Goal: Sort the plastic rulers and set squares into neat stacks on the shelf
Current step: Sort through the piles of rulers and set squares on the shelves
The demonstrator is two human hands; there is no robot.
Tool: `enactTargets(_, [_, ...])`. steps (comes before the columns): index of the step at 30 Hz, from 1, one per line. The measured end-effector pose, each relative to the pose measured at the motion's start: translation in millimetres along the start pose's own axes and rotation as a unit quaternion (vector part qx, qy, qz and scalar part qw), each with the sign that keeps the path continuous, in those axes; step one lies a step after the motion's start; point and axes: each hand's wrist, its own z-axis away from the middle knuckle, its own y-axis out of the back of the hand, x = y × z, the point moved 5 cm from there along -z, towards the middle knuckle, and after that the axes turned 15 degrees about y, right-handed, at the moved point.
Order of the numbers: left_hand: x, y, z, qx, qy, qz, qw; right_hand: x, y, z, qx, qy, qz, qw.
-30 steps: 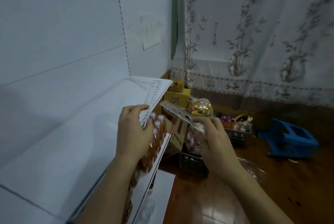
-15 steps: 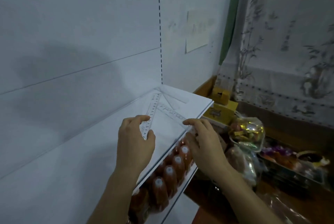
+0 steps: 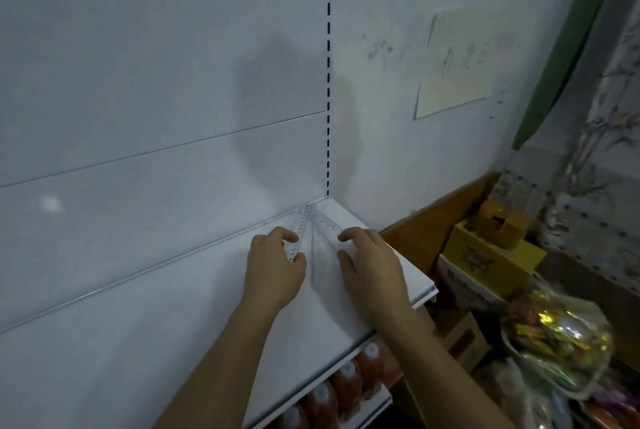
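A clear straight ruler (image 3: pixel 302 220) lies on the white shelf (image 3: pixel 156 335), its far end near the back corner. My left hand (image 3: pixel 273 269) pinches its near end between thumb and index finger. Just to its right a transparent set square (image 3: pixel 322 241) lies flat on the shelf, its far tip meeting the ruler's far end. My right hand (image 3: pixel 374 272) has its curled thumb and index finger at the set square's right edge. The near parts of both pieces are hidden under my fingers.
The shelf's back panel and slotted upright (image 3: pixel 328 82) stand right behind the pieces. Orange bottles (image 3: pixel 346 387) fill the shelf below. To the right are yellow boxes (image 3: pixel 491 255) and a shiny bag of sweets (image 3: pixel 561 342). A paper note (image 3: pixel 453 71) hangs on the wall.
Both hands carried the ruler and set square from beyond the shelf's end onto the shelf and slid them back towards the rear corner. My view turned left.
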Motion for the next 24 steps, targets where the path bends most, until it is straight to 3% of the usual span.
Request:
enactTargets(7, [-1,-14,-10,0.051,-0.045,-0.02,0.997,10,-17,-10,-0.071,0.019,0.011,0.997])
enactTargets(16, [-9,-1,-10,-0.005,-0.043,0.037,0.998,7,-7,-8,-0.052,0.029,-0.037,0.998])
enactTargets(20, [-13,10,0,-0.015,-0.06,-0.042,0.997,2,-2,-8,-0.086,0.056,-0.037,0.994])
enactTargets(24, [-34,48,12,0.027,-0.083,-0.154,0.984,-13,1,-12,-0.138,0.134,0.001,0.981])
